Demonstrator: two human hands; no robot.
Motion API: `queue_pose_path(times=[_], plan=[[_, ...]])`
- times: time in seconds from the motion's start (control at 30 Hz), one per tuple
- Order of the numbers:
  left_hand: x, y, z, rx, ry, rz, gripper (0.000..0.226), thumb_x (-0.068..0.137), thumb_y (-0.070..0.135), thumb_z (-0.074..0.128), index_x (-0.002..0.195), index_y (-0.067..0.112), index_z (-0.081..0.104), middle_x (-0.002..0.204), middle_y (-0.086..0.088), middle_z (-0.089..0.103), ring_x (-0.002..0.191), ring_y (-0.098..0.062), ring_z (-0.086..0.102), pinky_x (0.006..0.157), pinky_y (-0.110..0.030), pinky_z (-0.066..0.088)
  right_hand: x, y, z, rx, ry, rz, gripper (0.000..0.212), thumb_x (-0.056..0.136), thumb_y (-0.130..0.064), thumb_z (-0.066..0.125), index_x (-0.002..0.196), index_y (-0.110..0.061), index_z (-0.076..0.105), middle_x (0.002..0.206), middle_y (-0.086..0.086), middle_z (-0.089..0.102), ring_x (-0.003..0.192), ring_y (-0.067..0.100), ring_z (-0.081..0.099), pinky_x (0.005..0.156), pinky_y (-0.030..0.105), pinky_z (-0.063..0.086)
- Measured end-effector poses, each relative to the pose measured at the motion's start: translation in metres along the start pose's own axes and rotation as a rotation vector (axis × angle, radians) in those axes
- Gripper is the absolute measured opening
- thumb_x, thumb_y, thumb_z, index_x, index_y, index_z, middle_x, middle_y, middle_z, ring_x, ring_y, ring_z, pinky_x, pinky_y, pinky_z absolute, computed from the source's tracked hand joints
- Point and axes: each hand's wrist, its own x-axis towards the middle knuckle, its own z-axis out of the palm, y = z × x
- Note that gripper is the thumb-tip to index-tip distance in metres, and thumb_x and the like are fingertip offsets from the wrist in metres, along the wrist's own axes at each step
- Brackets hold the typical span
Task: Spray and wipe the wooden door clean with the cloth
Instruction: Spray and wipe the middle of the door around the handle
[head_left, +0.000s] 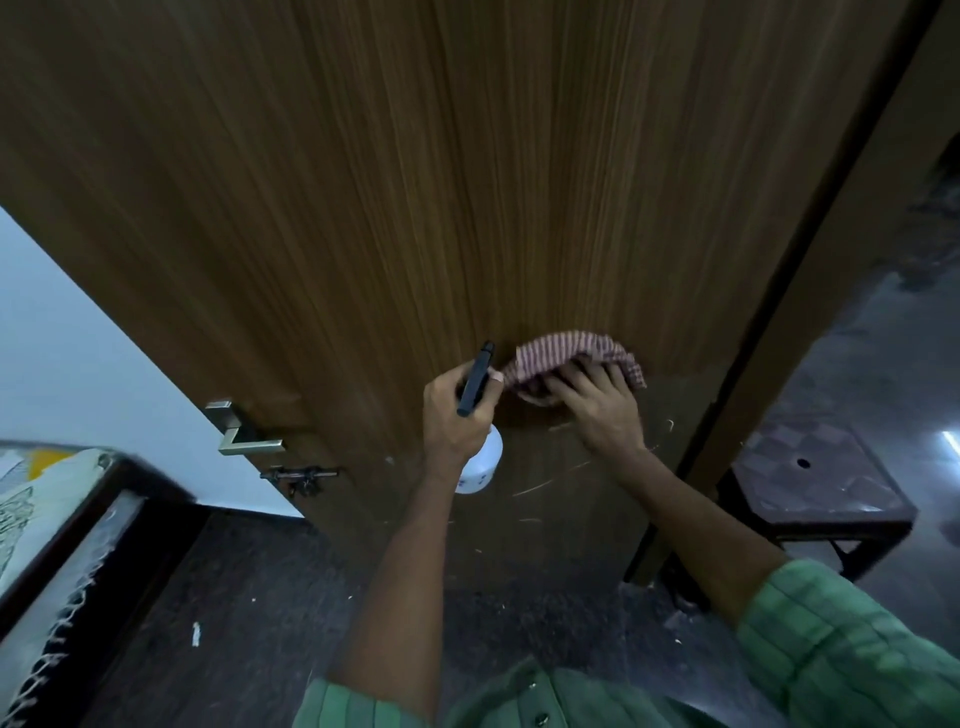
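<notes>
The wooden door (467, 182) fills most of the head view, brown with fine vertical grain and pale scratches low down. My left hand (452, 415) grips a white spray bottle (483, 462) with a black nozzle head pointing up toward the door. Just to its right, my right hand (592, 400) holds a red-and-white checked cloth (566, 353) against the door's face, fingers curled into the fabric. The two hands almost touch.
A metal lever handle (244, 436) and a dark bolt latch (301, 475) sit at the door's left edge. A bed corner (57, 509) lies lower left, a low dark stool (815, 488) beyond the door's right edge. The floor is dark stone.
</notes>
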Motion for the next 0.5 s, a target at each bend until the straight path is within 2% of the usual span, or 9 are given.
queue_pose_path(times=[0.03, 0.1, 0.2, 0.27, 0.33, 0.4, 0.47, 0.5], plan=[[-0.002, 0.0, 0.002, 0.004, -0.01, -0.002, 0.026, 0.099, 0.028, 0.068, 0.077, 0.013, 0.065, 0.063, -0.007, 0.061, 0.051, -0.03, 0.058, 0.048, -0.05, 0.047, 0.012, -0.007, -0.003, 0.04, 0.032, 0.034, 0.056, 0.089, -0.014, 0.06, 0.145, -0.021, 0.057, 0.154, 0.007, 0.052, 0.144, 0.034, 0.042, 0.12, 0.055, 0.031], [-0.004, 0.002, 0.007, -0.004, -0.029, -0.029, 0.024, 0.099, 0.029, 0.068, 0.076, 0.02, 0.064, 0.06, -0.004, 0.06, 0.049, -0.03, 0.058, 0.046, -0.05, 0.047, 0.024, -0.02, 0.0, 0.039, -0.024, -0.03, 0.062, 0.091, -0.012, 0.058, 0.151, -0.024, 0.052, 0.162, 0.004, 0.042, 0.151, 0.03, 0.034, 0.125, 0.052, 0.024], [-0.004, 0.003, 0.015, -0.017, -0.052, -0.046, 0.023, 0.097, 0.029, 0.068, 0.076, 0.022, 0.065, 0.059, 0.0, 0.06, 0.047, -0.026, 0.059, 0.047, -0.05, 0.048, 0.003, -0.013, 0.011, -0.056, -0.24, -0.265, 0.071, 0.081, -0.014, 0.077, 0.147, -0.027, 0.055, 0.157, 0.0, 0.048, 0.146, 0.028, 0.043, 0.123, 0.049, 0.027], [-0.004, 0.003, 0.017, -0.037, -0.08, -0.061, 0.023, 0.096, 0.031, 0.067, 0.079, 0.015, 0.067, 0.062, -0.002, 0.062, 0.049, -0.028, 0.059, 0.048, -0.051, 0.049, -0.021, 0.004, 0.009, -0.114, -0.38, -0.25, 0.079, 0.075, -0.017, 0.085, 0.147, -0.027, 0.055, 0.155, 0.001, 0.052, 0.143, 0.029, 0.047, 0.121, 0.048, 0.027], [-0.004, 0.001, 0.019, -0.036, -0.084, -0.061, 0.028, 0.097, 0.034, 0.066, 0.08, 0.011, 0.066, 0.064, -0.008, 0.061, 0.05, -0.031, 0.059, 0.047, -0.051, 0.048, -0.037, 0.019, 0.007, -0.104, -0.313, -0.08, 0.08, 0.078, -0.018, 0.083, 0.151, -0.027, 0.05, 0.154, 0.004, 0.052, 0.143, 0.032, 0.046, 0.122, 0.051, 0.026], [-0.004, 0.0, 0.021, -0.009, -0.064, -0.036, 0.03, 0.098, 0.035, 0.065, 0.079, 0.011, 0.065, 0.063, -0.008, 0.06, 0.05, -0.032, 0.057, 0.046, -0.05, 0.047, -0.032, 0.018, 0.003, -0.049, -0.119, 0.12, 0.065, 0.087, -0.017, 0.074, 0.148, -0.024, 0.053, 0.151, 0.007, 0.054, 0.143, 0.036, 0.045, 0.12, 0.054, 0.027], [-0.006, 0.002, 0.029, 0.004, -0.046, -0.026, 0.031, 0.098, 0.033, 0.066, 0.076, 0.011, 0.062, 0.062, -0.007, 0.058, 0.05, -0.032, 0.056, 0.045, -0.05, 0.045, -0.016, 0.007, 0.001, 0.04, 0.007, 0.157, 0.053, 0.092, -0.018, 0.061, 0.145, -0.022, 0.057, 0.151, 0.008, 0.055, 0.144, 0.036, 0.042, 0.12, 0.056, 0.03], [-0.005, 0.004, 0.033, 0.01, -0.045, -0.02, 0.031, 0.098, 0.03, 0.066, 0.074, 0.012, 0.06, 0.06, -0.006, 0.057, 0.05, -0.032, 0.055, 0.045, -0.049, 0.044, -0.007, 0.0, 0.0, 0.068, 0.0, 0.108, 0.055, 0.09, -0.017, 0.059, 0.144, -0.023, 0.058, 0.152, 0.007, 0.054, 0.145, 0.035, 0.041, 0.12, 0.055, 0.03]])
